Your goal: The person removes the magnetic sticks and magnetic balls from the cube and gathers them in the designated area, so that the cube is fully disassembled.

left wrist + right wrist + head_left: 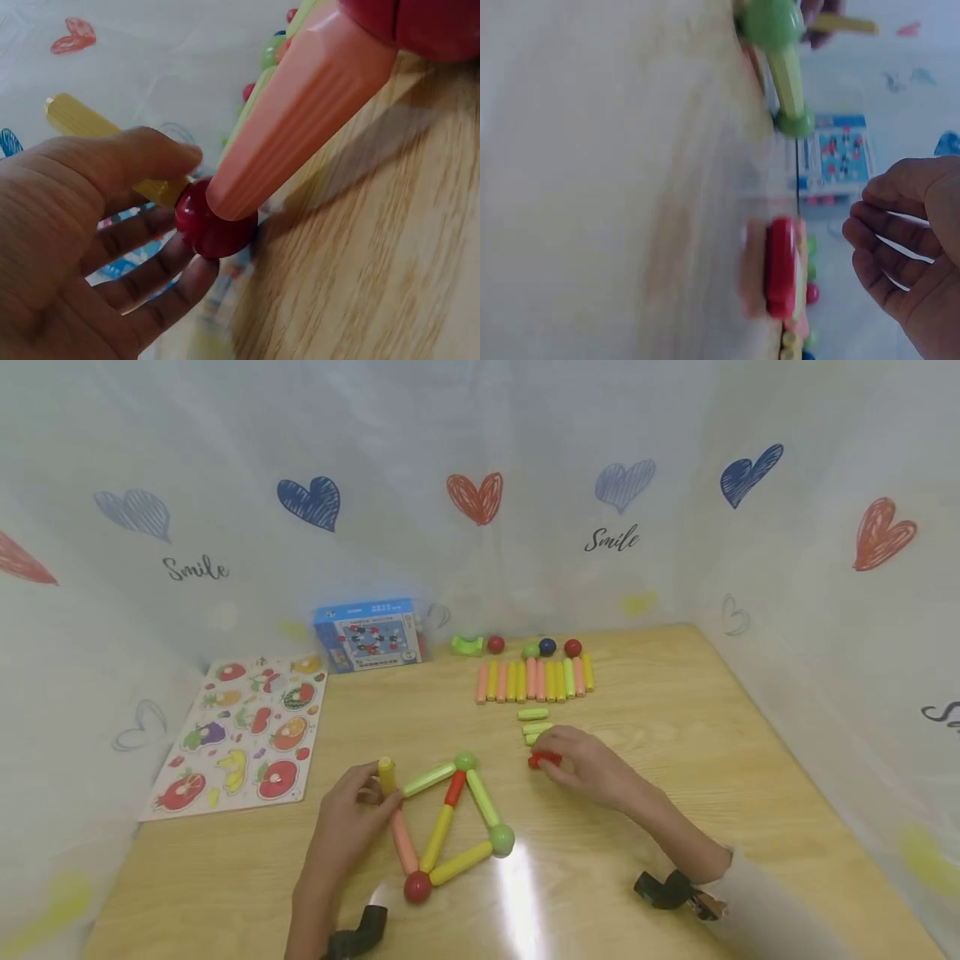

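My left hand holds a magnetic-stick frame at its left corner. In the left wrist view, the thumb and fingers surround a red ball; a yellow stick rises from it and a pink stick joins it. The frame also has green balls, light green sticks, yellow sticks, a short red stick and a red ball at the near corner. My right hand hovers over a loose red stick, fingers bent and apart from it in the right wrist view.
Short light green sticks lie just beyond my right hand. Behind them stand a row of pink and yellow sticks, several balls and a green piece. A blue box and fruit board are at the left.
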Demonstrator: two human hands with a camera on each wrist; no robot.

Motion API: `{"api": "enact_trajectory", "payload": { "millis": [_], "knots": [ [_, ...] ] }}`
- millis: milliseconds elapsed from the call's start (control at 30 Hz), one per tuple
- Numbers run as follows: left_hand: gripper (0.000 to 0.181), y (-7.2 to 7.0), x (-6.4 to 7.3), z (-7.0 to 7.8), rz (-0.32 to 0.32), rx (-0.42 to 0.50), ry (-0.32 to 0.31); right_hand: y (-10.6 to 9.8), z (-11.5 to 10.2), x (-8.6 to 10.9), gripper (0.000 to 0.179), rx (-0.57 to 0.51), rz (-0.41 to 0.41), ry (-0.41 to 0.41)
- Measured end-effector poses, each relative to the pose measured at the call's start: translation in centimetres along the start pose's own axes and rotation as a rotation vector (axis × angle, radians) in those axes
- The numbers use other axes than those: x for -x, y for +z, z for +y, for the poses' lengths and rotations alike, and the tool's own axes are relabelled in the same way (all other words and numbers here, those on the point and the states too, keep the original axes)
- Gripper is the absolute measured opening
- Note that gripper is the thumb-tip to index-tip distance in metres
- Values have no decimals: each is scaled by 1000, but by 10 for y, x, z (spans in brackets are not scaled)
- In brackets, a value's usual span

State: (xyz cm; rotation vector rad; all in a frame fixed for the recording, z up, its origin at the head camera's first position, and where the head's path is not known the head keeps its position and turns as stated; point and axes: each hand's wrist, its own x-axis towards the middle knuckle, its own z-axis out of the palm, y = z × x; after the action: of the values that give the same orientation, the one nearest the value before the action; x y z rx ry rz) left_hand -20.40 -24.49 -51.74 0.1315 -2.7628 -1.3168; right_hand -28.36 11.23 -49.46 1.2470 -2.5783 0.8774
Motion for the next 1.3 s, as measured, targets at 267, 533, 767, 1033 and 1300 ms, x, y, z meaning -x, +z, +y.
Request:
{"api": "enact_trajectory", "payload": {
  "millis": [267, 533, 767, 1033, 1300],
  "knots": [
    [36, 7, -2, 1, -27, -42, -13, 30, -45, 22, 25, 59, -102, -113],
    [34, 24, -5, 4, -14, 75, 44, 35, -58, 23, 30, 94, -71, -64],
    [34, 34, -1, 7, -46, 160, 108, 29, -79, -21, 38, -94, 43, 33],
    [30, 45, -1, 3, -46, 180, 147, 38, -87, -62, 31, -161, 24, -17],
    [30, 42, -4, 6, -24, 179, 119, 42, -85, -69, 31, -47, 22, -102]
  ]
}}
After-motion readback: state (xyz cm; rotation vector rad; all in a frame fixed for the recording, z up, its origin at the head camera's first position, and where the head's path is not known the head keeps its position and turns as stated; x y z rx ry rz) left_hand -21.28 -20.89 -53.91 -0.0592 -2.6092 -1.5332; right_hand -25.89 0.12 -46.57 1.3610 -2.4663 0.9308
